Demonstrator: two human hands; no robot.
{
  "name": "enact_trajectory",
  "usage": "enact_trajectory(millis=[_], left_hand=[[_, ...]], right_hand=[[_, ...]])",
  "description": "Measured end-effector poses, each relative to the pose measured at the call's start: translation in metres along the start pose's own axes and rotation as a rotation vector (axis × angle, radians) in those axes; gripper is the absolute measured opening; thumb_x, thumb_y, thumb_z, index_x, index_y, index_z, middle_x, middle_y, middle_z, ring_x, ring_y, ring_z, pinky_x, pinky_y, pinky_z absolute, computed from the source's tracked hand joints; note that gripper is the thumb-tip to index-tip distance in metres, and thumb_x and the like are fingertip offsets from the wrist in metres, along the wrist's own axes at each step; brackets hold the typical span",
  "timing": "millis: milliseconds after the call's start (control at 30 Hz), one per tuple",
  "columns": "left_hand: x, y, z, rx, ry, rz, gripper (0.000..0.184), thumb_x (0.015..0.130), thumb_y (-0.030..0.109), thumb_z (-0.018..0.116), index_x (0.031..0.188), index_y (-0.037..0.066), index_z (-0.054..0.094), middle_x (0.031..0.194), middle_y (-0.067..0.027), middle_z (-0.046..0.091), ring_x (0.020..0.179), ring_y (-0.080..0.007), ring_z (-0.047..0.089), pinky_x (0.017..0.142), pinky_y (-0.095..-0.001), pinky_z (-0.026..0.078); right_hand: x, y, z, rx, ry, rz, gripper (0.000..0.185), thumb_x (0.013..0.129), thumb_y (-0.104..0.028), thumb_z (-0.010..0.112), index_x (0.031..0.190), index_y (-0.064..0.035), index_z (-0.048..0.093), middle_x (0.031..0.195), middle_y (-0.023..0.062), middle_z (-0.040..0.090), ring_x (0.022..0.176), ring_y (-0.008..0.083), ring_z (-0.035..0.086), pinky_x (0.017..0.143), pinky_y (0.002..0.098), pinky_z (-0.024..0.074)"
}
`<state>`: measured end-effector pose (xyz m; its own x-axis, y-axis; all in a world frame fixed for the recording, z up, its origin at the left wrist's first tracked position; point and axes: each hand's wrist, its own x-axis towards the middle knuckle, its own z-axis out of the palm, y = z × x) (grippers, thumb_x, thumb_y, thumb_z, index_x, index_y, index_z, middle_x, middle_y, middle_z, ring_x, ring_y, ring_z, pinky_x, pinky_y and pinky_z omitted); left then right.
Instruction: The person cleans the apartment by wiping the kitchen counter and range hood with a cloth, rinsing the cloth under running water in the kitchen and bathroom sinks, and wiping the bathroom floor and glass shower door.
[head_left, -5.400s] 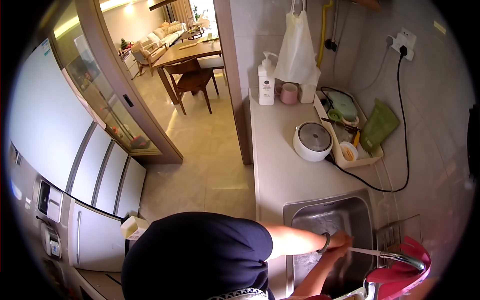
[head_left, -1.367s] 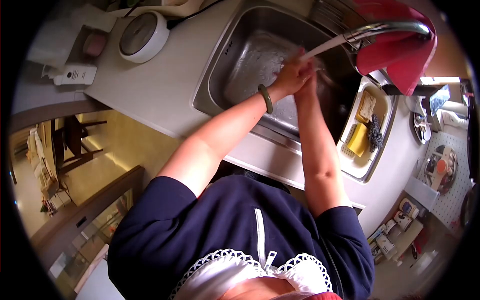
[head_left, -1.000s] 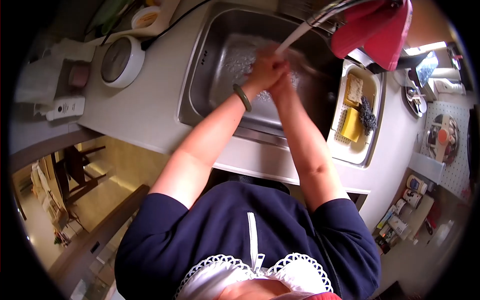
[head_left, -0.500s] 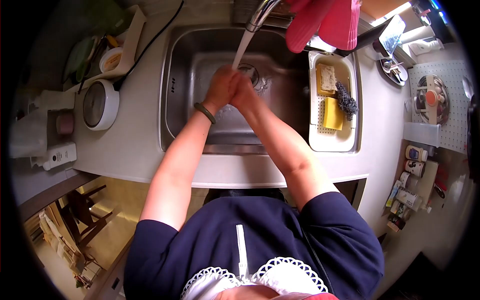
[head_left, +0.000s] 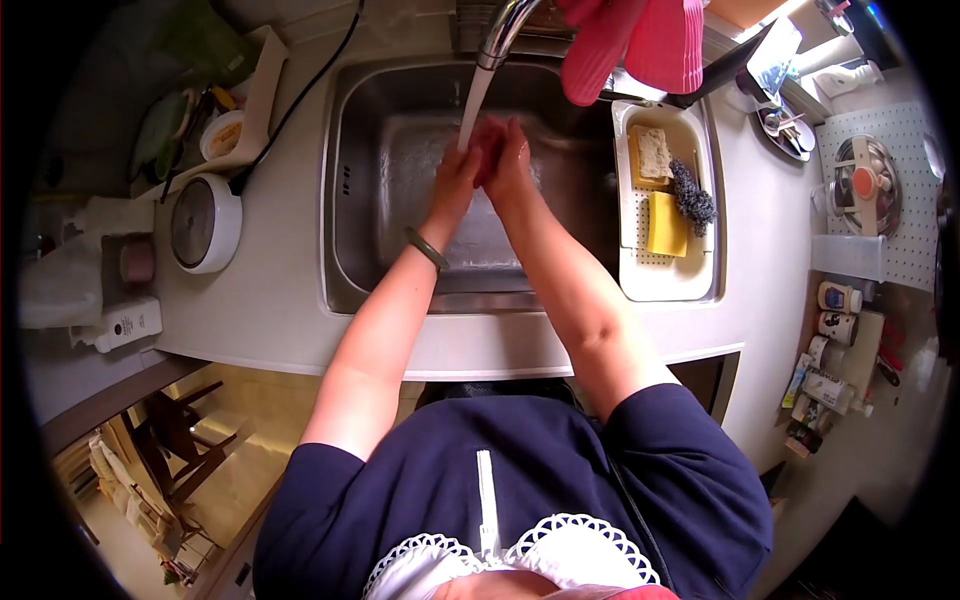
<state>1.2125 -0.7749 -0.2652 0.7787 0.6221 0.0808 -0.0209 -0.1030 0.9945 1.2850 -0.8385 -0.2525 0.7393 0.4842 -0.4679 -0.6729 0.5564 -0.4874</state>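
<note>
A stream of water (head_left: 477, 100) runs from the chrome faucet (head_left: 492, 50) into the stainless steel sink (head_left: 370, 240). My left hand (head_left: 457, 178) is at the stream, wet, with a dark green bangle (head_left: 427, 248) on the wrist. Close beside it, my right hand (head_left: 510, 162) is cupped with its thumb raised. Both hands are above the sink floor, side by side with their fingers loosely extended. Between them is a reddish, shadowed area that looks like palm and fingers; I see no separate object there. The drain is hidden behind the hands.
A cream drainer tray (head_left: 628, 270) on the sink's right holds a yellow sponge (head_left: 667, 225), another sponge (head_left: 652, 155) and a dark scourer (head_left: 692, 197). Pink rubber gloves (head_left: 665, 50) hang beside the faucet. A round white appliance (head_left: 207, 223) sits on the left counter.
My hands were clasped together under the stream; now they have come apart slightly and turned into a cupped pose. The camera view has shifted a little.
</note>
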Motion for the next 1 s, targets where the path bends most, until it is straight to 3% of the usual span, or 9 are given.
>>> enact_trajectory(millis=[200, 333, 400, 467, 533, 667, 800, 867, 1000], left_hand=[[0.017, 0.003, -0.025, -0.092, -0.008, -0.306, 0.034, 0.091, 0.021, 0.053, 0.122, 0.007, 0.056, 0.115, -0.0116, 0.061, 0.112, -0.0227, 0.053, 0.093, -0.0324, 0.042], [0.011, -0.003, -0.009, 0.092, -0.151, 0.135, 0.034, 0.091, 0.022, 0.053, 0.122, 0.009, 0.057, 0.105, -0.0059, 0.062, 0.095, -0.0165, 0.057, 0.082, -0.0284, 0.045], [0.01, 0.013, -0.009, 0.195, -0.185, 0.364, 0.034, 0.093, 0.027, 0.052, 0.121, 0.011, 0.058, 0.102, -0.0019, 0.061, 0.086, -0.0124, 0.056, 0.073, -0.0261, 0.046], [0.014, 0.019, -0.027, -0.088, -0.108, -0.211, 0.037, 0.089, 0.014, 0.055, 0.126, 0.007, 0.053, 0.114, -0.0103, 0.061, 0.096, -0.0162, 0.059, 0.082, -0.0274, 0.047], [0.012, 0.008, -0.029, -0.353, -0.082, -0.357, 0.037, 0.088, 0.015, 0.056, 0.124, 0.006, 0.054, 0.117, -0.0097, 0.059, 0.1, -0.0161, 0.056, 0.082, -0.0281, 0.047], [-0.001, 0.007, -0.011, 0.081, -0.178, 0.042, 0.041, 0.087, 0.016, 0.057, 0.127, 0.005, 0.051, 0.11, -0.0098, 0.059, 0.093, -0.0177, 0.057, 0.08, -0.0302, 0.047], [0.014, 0.021, -0.014, 0.205, -0.204, 0.011, 0.044, 0.087, 0.018, 0.056, 0.129, 0.007, 0.048, 0.114, -0.0149, 0.057, 0.1, -0.0255, 0.057, 0.093, -0.0352, 0.041], [0.007, 0.023, -0.009, 0.54, -0.318, 0.479, 0.041, 0.088, 0.018, 0.052, 0.128, 0.009, 0.05, 0.115, -0.017, 0.057, 0.106, -0.0307, 0.054, 0.101, -0.0422, 0.031], [0.024, 0.022, 0.007, 0.737, -0.323, 0.719, 0.026, 0.09, 0.019, 0.047, 0.111, 0.008, 0.058, 0.11, -0.0181, 0.059, 0.102, -0.0341, 0.053, 0.095, -0.0469, 0.034]], right_hand=[[-0.015, 0.021, 0.0, -0.173, -0.09, 0.455, 0.034, 0.092, -0.04, 0.045, 0.102, -0.0116, 0.06, 0.09, 0.0071, 0.064, 0.082, 0.0262, 0.06, 0.075, 0.0456, 0.0475], [-0.001, -0.006, -0.006, -0.097, -0.449, 0.108, 0.035, 0.091, -0.043, 0.043, 0.086, -0.0122, 0.059, 0.083, 0.0045, 0.062, 0.08, 0.0231, 0.06, 0.065, 0.0452, 0.049], [-0.004, 0.015, 0.005, 0.173, -0.067, 0.332, 0.035, 0.091, -0.041, 0.042, 0.087, -0.0117, 0.06, 0.08, 0.0076, 0.063, 0.073, 0.024, 0.06, 0.061, 0.0417, 0.0496], [-0.012, 0.02, 0.004, -0.064, -0.082, 0.387, 0.032, 0.091, -0.039, 0.042, 0.088, -0.0121, 0.06, 0.079, 0.0071, 0.062, 0.073, 0.0235, 0.06, 0.061, 0.0385, 0.0498], [0.005, 0.017, -0.015, 0.046, -0.463, 0.437, 0.031, 0.091, -0.039, 0.043, 0.09, -0.0129, 0.059, 0.079, 0.0052, 0.061, 0.075, 0.0225, 0.06, 0.063, 0.0367, 0.0497], [-0.003, 0.001, -0.004, 0.133, -0.021, 0.308, 0.035, 0.093, -0.041, 0.04, 0.086, -0.0116, 0.058, 0.077, 0.0056, 0.061, 0.071, 0.0229, 0.06, 0.066, 0.0385, 0.0501], [-0.013, 0.006, 0.005, 0.074, -0.077, 0.435, 0.043, 0.093, -0.049, 0.035, 0.091, -0.0142, 0.06, 0.079, 0.0036, 0.061, 0.074, 0.0217, 0.06, 0.068, 0.0395, 0.0503], [0.005, -0.011, -0.009, 0.088, -0.132, 0.378, 0.041, 0.093, -0.048, 0.037, 0.09, -0.0151, 0.061, 0.076, 0.0031, 0.06, 0.07, 0.0199, 0.058, 0.066, 0.0381, 0.05], [0.031, 0.011, -0.033, 0.31, -0.091, 0.427, 0.035, 0.093, -0.043, 0.039, 0.085, -0.0145, 0.058, 0.074, 0.0039, 0.059, 0.064, 0.0198, 0.056, 0.061, 0.0371, 0.0473]])
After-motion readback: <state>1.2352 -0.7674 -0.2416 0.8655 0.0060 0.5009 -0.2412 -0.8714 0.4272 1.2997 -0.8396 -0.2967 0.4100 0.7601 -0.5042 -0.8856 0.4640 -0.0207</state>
